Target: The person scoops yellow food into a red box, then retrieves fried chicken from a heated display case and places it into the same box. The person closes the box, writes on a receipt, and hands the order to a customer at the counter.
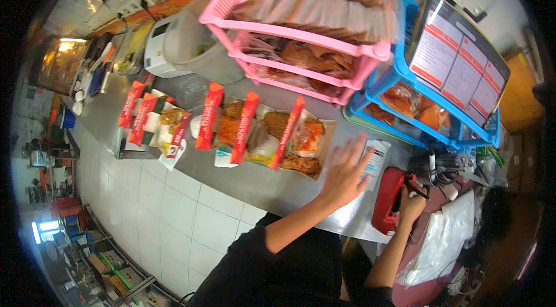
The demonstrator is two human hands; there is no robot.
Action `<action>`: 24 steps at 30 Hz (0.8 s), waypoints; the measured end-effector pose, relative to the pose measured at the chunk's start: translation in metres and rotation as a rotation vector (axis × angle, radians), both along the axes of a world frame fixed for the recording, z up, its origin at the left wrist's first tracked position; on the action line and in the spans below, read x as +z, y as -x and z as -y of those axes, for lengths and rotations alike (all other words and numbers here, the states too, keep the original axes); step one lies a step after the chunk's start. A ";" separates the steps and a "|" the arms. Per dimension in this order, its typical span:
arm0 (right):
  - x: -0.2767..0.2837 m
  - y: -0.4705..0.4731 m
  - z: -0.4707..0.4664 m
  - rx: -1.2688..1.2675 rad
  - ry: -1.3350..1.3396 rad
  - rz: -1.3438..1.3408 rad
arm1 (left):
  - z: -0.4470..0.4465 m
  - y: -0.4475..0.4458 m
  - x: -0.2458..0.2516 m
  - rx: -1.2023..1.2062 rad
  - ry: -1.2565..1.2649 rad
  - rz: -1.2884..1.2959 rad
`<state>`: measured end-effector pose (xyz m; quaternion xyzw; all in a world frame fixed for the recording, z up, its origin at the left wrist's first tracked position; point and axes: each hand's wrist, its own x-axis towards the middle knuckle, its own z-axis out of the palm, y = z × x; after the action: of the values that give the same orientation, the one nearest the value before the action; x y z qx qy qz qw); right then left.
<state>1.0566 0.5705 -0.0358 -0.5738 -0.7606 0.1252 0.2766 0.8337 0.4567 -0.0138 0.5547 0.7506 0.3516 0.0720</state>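
My left hand [345,174] is slightly blurred and spread palm down, its fingers beside a printed paper slip [377,159] on the steel counter [260,183]. My right hand [412,207] is at the right, closed around a dark pen-like item [418,192] beside a red plastic holder or dispenser [386,202]. Left of my left hand lies an open food box [329,142] with fried chicken and red sauce. More filled boxes continue leftward, crossed by red printed paper bands [244,129]. Another group of boxes with red bands [143,119] sits farther left.
Stacked pink baskets [304,31] hold wrapped packets behind the boxes. Blue baskets [417,85] with bagged food stand right of them, a tablet [460,59] leaning on top. A clear tub [191,42] is at back left. Cables and plastic bags [451,237] lie at right.
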 end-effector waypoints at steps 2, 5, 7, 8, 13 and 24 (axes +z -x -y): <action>0.000 -0.001 0.003 -0.159 0.065 -0.058 | 0.042 0.045 0.023 0.346 -0.116 -0.035; -0.003 -0.002 0.001 -0.124 -0.049 -0.150 | 0.094 0.101 0.029 0.487 0.210 -0.038; -0.009 0.000 -0.005 -0.080 -0.151 0.034 | 0.111 0.108 0.018 0.338 0.521 0.032; -0.010 0.003 -0.008 -0.037 -0.269 0.111 | 0.117 0.104 0.012 0.338 0.434 -0.019; 0.012 0.023 0.004 -0.238 0.016 0.286 | 0.145 0.049 0.011 0.166 0.455 0.048; 0.032 0.082 0.150 0.884 0.747 0.072 | 0.127 0.087 0.047 -0.595 0.366 -0.124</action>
<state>0.9749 0.4208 -0.0043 -0.2640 -0.8412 0.4693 -0.0491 0.7470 0.3302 0.0331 0.7473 0.6097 0.1407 0.2236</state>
